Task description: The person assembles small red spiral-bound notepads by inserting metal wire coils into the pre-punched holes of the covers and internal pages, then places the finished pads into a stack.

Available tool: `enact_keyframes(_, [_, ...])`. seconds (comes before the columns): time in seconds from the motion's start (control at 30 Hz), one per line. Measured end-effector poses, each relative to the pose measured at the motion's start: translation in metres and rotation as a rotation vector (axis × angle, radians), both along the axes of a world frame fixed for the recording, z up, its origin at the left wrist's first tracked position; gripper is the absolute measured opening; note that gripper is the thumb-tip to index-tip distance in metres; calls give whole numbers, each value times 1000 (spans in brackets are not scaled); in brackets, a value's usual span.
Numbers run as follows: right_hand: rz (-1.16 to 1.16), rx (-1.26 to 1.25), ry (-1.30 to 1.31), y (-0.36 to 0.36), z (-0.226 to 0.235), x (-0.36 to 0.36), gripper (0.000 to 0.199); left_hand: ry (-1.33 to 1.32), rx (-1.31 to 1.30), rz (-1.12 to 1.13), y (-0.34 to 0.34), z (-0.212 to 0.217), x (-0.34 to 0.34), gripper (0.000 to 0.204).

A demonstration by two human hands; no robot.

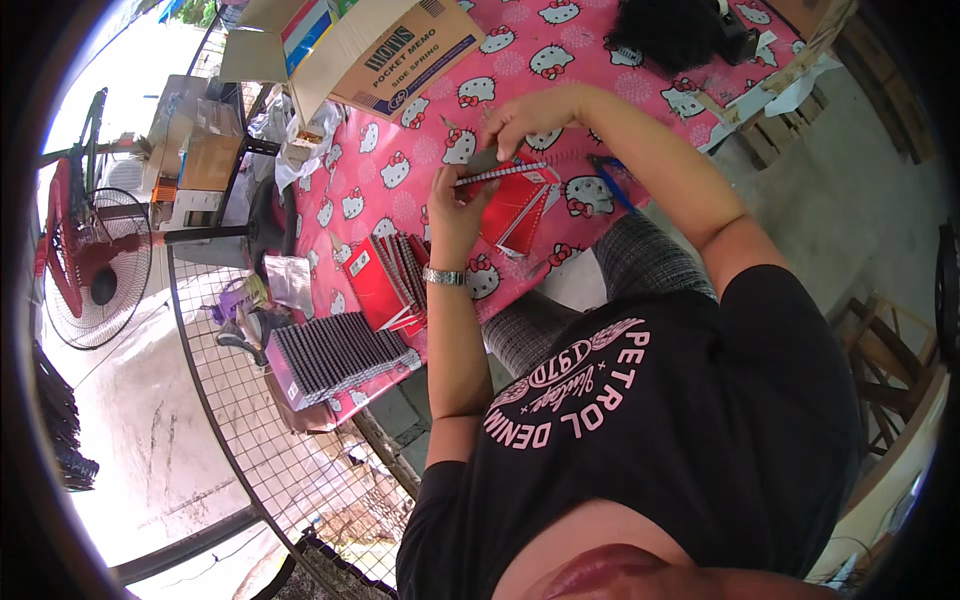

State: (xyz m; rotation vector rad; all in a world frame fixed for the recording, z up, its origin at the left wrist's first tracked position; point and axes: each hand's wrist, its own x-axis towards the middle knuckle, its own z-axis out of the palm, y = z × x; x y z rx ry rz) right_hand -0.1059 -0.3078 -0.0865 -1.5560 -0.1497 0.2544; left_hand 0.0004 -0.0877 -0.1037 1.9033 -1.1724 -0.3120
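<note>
My left hand (455,205), with a metal watch on its wrist, and my right hand (520,115) both hold one small red spiral notebook (515,195) above a pink table cover (400,170) printed with cartoon cats. The left hand grips the notebook's wire spine from below. The right hand pinches the spine's upper end. A loose pile of red notebooks (385,275) lies just left of my left wrist. Further left, a pink tray holds a tight row of spiral notebooks (335,355) at the table's edge.
An open cardboard box (390,45) lies at the table's far left. A blue pen (610,180) rests near my right forearm, a black bundle (670,30) beyond it. A wire mesh panel (250,420), a red fan (90,250) and stacked cartons (205,160) stand left.
</note>
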Motion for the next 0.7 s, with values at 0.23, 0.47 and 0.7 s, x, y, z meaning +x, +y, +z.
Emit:
enact_keyframes(0.23, [-41,-178,-75,-3,-1,6,46,156,-46,57,2,-9,5,29])
enact_keyframes(0.47, [-165,-794,82,-26,-33,15,42,227,-37,100,2,-3,4,27])
enact_keyframes(0.7, [-1091,-1076,-233,16,-131,-94,70,418,-337,156,8,-16,-8,19])
